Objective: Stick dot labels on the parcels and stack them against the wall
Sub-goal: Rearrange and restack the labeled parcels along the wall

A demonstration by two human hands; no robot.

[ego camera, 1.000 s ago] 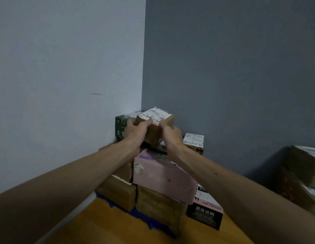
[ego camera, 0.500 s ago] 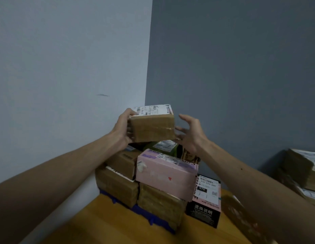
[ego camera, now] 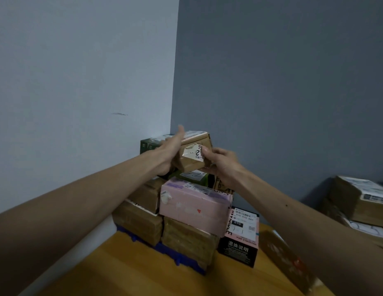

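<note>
On the near tabletop (ego camera: pixel 126 265) a black box (ego camera: pixel 239 251) stands right of a pink box (ego camera: pixel 192 208) stacked on brown parcels (ego camera: pixel 186 238). Above them the left hand (ego camera: pixel 168 152) and right hand (ego camera: pixel 223 163), fingers (ego camera: pixel 217 151) clasping its sides, hold a small brown parcel (ego camera: pixel 192 161). It is just in front of a dark green box (ego camera: pixel 150 144) in the far corner against the wall (ego camera: pixel 79 82).

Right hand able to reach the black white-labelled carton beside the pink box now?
Probably not yet: nothing covers the black white-labelled carton, but the right hand holds the small brown cardboard parcel.
</note>
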